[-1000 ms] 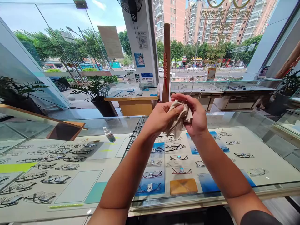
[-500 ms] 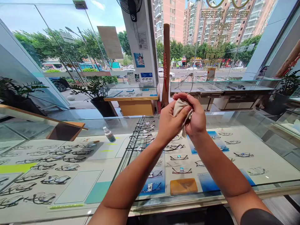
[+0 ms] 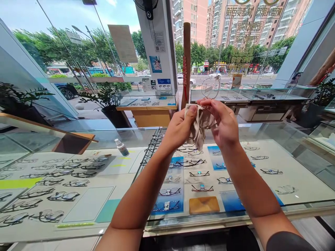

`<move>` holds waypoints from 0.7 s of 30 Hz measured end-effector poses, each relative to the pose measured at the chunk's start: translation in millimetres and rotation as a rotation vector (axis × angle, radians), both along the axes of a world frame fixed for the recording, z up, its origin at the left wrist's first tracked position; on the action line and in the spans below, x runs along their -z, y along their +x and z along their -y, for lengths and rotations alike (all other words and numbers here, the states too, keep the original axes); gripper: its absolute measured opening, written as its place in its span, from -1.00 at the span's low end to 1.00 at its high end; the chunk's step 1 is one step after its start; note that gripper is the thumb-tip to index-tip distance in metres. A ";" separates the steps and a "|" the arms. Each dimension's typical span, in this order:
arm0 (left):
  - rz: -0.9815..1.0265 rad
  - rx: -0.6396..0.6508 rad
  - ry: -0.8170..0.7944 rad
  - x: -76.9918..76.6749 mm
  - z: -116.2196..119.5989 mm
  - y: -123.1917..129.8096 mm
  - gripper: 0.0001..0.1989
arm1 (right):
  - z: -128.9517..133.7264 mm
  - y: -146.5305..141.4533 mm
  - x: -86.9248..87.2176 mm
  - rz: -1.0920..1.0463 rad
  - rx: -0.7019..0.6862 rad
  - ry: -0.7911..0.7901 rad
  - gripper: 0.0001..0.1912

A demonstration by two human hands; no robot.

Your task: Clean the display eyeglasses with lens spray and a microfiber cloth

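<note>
A pale cloth [image 3: 198,134] hangs bunched from my left hand [image 3: 179,126], whose thumb presses on its top. My right hand [image 3: 225,122] pinches a pair of thin-rimmed eyeglasses [image 3: 210,88]. One round lens stands up above my right fingers, and the other part lies close to the cloth between my hands. Both hands are raised over the glass display counter. Part of the glasses' frame is hidden by my fingers and the cloth.
Under the counter glass [image 3: 309,188] lie rows of eyeglasses [image 3: 63,196] and an orange-brown case [image 3: 204,205]. A small white spray bottle [image 3: 121,147] stands on the left counter. A wooden-edged tilted board [image 3: 74,141] is at far left. A wooden post [image 3: 186,66] rises beyond my hands.
My hands have moved apart a little. The left one has shifted left with the cloth, which now hangs more loosely, and more of the glasses shows between them.
</note>
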State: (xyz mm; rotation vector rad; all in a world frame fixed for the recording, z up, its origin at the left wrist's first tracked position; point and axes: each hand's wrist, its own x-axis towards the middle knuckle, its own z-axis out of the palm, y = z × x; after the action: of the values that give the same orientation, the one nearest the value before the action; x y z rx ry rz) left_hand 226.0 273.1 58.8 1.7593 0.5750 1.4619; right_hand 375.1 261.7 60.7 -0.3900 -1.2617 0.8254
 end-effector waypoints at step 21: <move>0.100 -0.060 -0.055 -7.7 -18.4 -29.9 -0.48 | -8.4 18.9 -0.4 0.457 -0.182 -0.037 -0.73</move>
State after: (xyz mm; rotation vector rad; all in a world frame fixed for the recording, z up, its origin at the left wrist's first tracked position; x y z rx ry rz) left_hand 196.1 291.5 66.5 1.6293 0.6146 1.5504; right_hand 394.0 270.0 61.2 -0.5175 -1.7271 0.9472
